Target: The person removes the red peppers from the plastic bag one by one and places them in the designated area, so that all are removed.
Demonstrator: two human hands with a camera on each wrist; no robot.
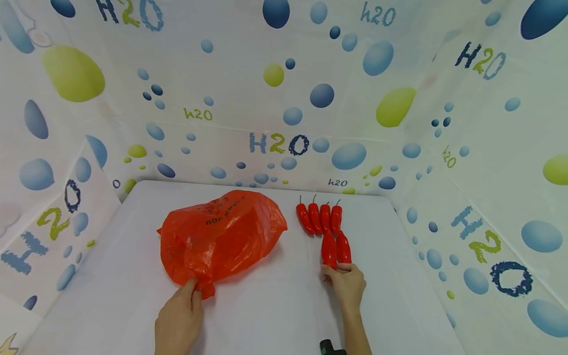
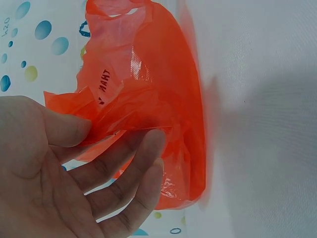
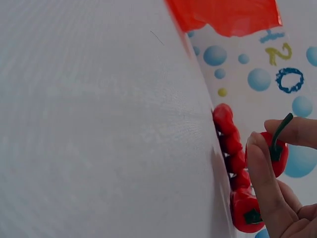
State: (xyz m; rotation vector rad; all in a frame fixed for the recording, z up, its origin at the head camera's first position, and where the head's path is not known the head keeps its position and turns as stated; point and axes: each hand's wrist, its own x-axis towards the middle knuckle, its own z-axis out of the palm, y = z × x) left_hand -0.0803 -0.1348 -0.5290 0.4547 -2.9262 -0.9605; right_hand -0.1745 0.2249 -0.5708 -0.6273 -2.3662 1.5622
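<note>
In the head view an inflated-looking red plastic bag [image 1: 222, 231] with dark lettering lies on the left half of the table. My left hand [image 1: 179, 315] pinches its gathered near edge between thumb and fingers; the left wrist view shows the hand [image 2: 74, 158] and bunched plastic [image 2: 133, 106] closer. My right hand [image 1: 348, 286] pinches the stem end of a red chili pepper [image 1: 328, 250], raised off the table in the right wrist view. Beside it lies another red chili pepper [image 1: 343, 248]. Beyond them, several more chili peppers [image 1: 314, 217] form a side-by-side row, stems pointing away.
A white-covered table [image 1: 266, 315] meets a curtain [image 1: 248, 98] printed with bubbles and "H2O" at its back and sides. At the bottom edge, a dark object [image 1: 328, 347] shows partly beside the right forearm.
</note>
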